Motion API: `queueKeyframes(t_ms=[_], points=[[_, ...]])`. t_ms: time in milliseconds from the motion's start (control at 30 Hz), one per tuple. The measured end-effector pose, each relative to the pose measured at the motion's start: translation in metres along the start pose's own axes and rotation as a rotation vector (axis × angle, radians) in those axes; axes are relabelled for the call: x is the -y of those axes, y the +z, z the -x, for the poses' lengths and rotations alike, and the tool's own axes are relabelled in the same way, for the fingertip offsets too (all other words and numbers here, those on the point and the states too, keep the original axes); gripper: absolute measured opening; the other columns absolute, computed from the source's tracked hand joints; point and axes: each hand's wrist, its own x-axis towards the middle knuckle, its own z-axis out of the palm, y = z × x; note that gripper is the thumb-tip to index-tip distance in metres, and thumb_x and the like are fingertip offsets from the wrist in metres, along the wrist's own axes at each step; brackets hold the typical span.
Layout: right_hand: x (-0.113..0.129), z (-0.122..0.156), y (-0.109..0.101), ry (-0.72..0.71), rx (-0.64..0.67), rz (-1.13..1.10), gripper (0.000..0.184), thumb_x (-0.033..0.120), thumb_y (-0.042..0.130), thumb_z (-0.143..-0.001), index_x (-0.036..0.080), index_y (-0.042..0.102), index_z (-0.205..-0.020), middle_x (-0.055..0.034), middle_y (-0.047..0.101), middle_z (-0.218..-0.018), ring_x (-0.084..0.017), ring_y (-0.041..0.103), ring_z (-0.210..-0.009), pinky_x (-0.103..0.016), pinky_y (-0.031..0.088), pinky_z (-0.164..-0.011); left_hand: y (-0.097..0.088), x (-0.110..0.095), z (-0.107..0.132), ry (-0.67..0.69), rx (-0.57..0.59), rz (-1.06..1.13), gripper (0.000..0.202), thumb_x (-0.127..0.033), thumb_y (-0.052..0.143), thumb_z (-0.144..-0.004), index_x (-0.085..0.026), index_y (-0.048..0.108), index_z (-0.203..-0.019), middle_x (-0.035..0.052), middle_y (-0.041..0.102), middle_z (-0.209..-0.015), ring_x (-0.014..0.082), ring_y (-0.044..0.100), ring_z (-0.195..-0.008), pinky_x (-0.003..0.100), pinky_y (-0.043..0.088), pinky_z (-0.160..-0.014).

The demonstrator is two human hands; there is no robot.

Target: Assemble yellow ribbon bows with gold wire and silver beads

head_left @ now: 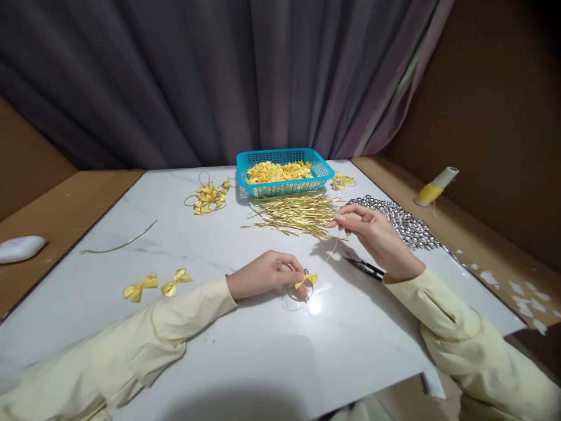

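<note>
Between the thumb and fingers of my left hand [276, 275] is a yellow ribbon bow [310, 279] with a silver bell at its top and a ring of gold cord [300, 299] below it. My right hand [377, 234] is raised to the right, its thumb and fingertips pinched on a thin pale thread [335, 245]. That thread slants down toward the bow. Under my right hand lie black-handled scissors or snips [366, 268], partly hidden by the wrist. Two loose yellow bows, a left one [140, 286] and a right one [176, 282], rest beside my left sleeve.
A blue basket [287, 188] holds many yellow bows. Before it lies a pile of gold cord pieces [298, 211], with silver bells [407, 225] to the right. Bow rings [209, 197] are heaped left; a single cord [120, 242] lies nearer. A yellow thread spool [435, 187] stands far right.
</note>
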Motion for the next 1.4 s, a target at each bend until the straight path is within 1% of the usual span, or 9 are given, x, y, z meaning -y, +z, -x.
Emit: queueKeyframes(t_ms=[233,333,433,600,767,867,967,1233,1400], points=[[0.021,-0.006,0.015,-0.031,0.097,-0.138,0.017,0.028,0.066,-0.071,0.016,0.058,-0.081,-0.0047,0.066,-0.077,-0.01,0.054,-0.061,-0.025,0.041,-0.056,-0.001,-0.005,0.004,0.048,0.004,-0.006,0.033,-0.023,0.057,-0.077,-0.014,0.049,-0.108,0.0058,0.068,-0.067,0.0173,0.064,-0.063,0.03,0.046,-0.067],[0.03,-0.012,0.026,-0.013,0.194,-0.166,0.017,0.028,0.066,-0.071,0.016,0.058,-0.081,-0.0066,0.066,-0.082,-0.013,0.06,-0.071,-0.028,0.046,-0.068,-0.002,-0.01,0.006,0.026,0.071,-0.067,0.024,-0.025,0.054,-0.079,-0.014,0.059,-0.099,0.0025,0.064,-0.06,0.0114,0.057,-0.051,0.024,0.043,-0.058],[0.038,-0.018,0.038,0.006,0.298,-0.176,0.017,0.027,0.066,-0.07,0.016,0.058,-0.08,-0.0063,0.067,-0.082,-0.015,0.062,-0.076,-0.032,0.048,-0.077,-0.003,-0.015,0.008,0.053,0.041,-0.22,0.021,-0.029,0.054,-0.08,-0.014,0.067,-0.087,-0.0005,0.056,-0.055,0.0074,0.047,-0.048,0.02,0.037,-0.051],[0.048,-0.015,0.048,-0.004,0.368,-0.085,0.018,0.03,0.063,-0.074,0.017,0.055,-0.084,-0.0067,0.067,-0.085,-0.015,0.063,-0.077,-0.033,0.048,-0.078,-0.006,-0.014,0.008,0.225,-0.044,-0.506,0.021,-0.033,0.056,-0.078,-0.018,0.071,-0.084,0.0012,0.052,-0.069,0.0105,0.047,-0.066,0.022,0.038,-0.063],[0.045,0.009,0.008,-0.096,0.304,0.508,0.03,0.039,0.054,-0.078,0.02,0.05,-0.101,-0.0077,0.064,-0.096,-0.018,0.061,-0.081,-0.03,0.048,-0.067,-0.008,-0.005,0.006,0.304,-0.092,-0.507,0.018,-0.031,0.058,-0.077,-0.02,0.071,-0.083,0.0041,0.055,-0.084,0.0139,0.051,-0.08,0.026,0.04,-0.075],[0.024,0.033,-0.028,-0.174,0.236,1.118,0.026,0.042,0.052,-0.079,0.018,0.056,-0.09,-0.0091,0.063,-0.086,-0.021,0.059,-0.077,-0.034,0.045,-0.066,-0.006,-0.001,0.005,0.269,-0.089,-0.416,0.02,-0.031,0.058,-0.076,-0.017,0.071,-0.082,0.0068,0.061,-0.088,0.0151,0.055,-0.08,0.025,0.042,-0.074],[-0.005,0.057,-0.045,-0.19,0.24,1.389,0.021,0.036,0.049,-0.081,0.019,0.058,-0.087,-0.0083,0.061,-0.08,-0.021,0.056,-0.073,-0.03,0.042,-0.058,-0.004,0.0,0.005,0.185,-0.104,-0.34,0.022,-0.031,0.059,-0.075,-0.014,0.071,-0.081,0.0079,0.066,-0.083,0.0158,0.059,-0.075,0.024,0.044,-0.068],[-0.035,0.076,-0.035,-0.279,0.166,1.704,0.018,0.013,0.036,-0.083,0.017,0.05,-0.073,-0.0083,0.055,-0.075,-0.021,0.052,-0.067,-0.029,0.036,-0.051,0.002,-0.002,0.003,0.045,-0.209,-0.267,0.027,-0.035,0.06,-0.074,-0.013,0.071,-0.083,0.0084,0.07,-0.083,0.0167,0.061,-0.075,0.023,0.045,-0.066],[-0.024,0.077,-0.045,-0.166,0.136,1.301,0.018,0.017,0.033,-0.086,0.019,0.051,-0.087,-0.007,0.058,-0.078,-0.017,0.054,-0.062,-0.027,0.039,-0.054,0.004,-0.001,0.001,0.019,-0.27,-0.248,0.025,-0.032,0.06,-0.074,-0.012,0.071,-0.084,0.0082,0.07,-0.086,0.0179,0.062,-0.079,0.024,0.046,-0.069]])
